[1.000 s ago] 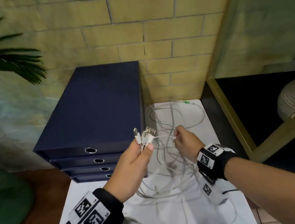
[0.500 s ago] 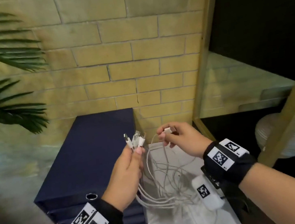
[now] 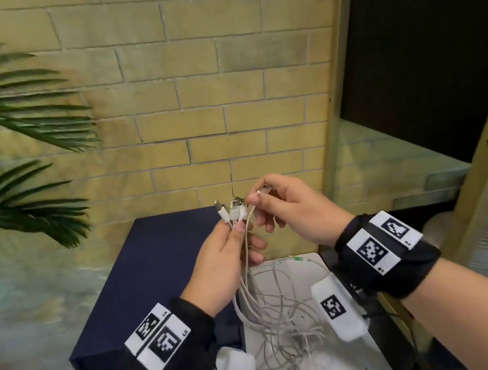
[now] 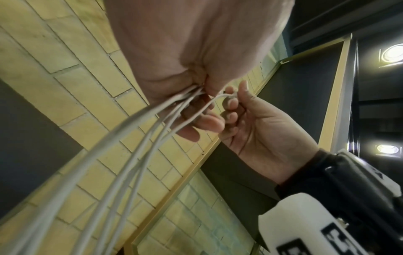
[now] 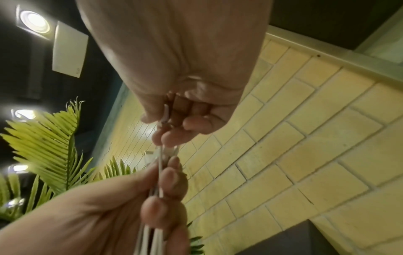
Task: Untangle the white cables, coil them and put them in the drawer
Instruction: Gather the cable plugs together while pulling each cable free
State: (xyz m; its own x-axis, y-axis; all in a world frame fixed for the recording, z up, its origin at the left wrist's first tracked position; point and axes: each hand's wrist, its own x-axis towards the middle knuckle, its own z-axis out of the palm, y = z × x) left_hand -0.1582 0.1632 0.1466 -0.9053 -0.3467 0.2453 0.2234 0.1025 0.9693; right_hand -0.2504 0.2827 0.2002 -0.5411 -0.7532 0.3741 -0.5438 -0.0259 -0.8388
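Note:
My left hand (image 3: 232,243) grips a bundle of white cables (image 3: 272,306) just below their plugs (image 3: 233,209), which stick up above the thumb. Right beside it, my right hand (image 3: 273,199) pinches one more cable end with a metal USB plug (image 3: 265,188). The cables hang down in tangled loops over a white surface (image 3: 348,355). In the left wrist view the strands (image 4: 130,138) run out of my fist toward the camera, with the right hand (image 4: 250,120) close by. The right wrist view has both hands (image 5: 170,155) meeting on the strands. The dark blue drawer unit (image 3: 155,275) stands left, below the hands.
A yellow brick wall (image 3: 223,93) rises behind. Palm fronds (image 3: 8,123) reach in from the left. A gold-framed dark shelf unit (image 3: 412,98) stands at the right, with a pale round ribbed object (image 3: 483,248) low inside it.
Both hands have risen with the cables. The right hand has moved left and now holds its plug right beside the left hand's bundle. The view has tilted up toward the wall.

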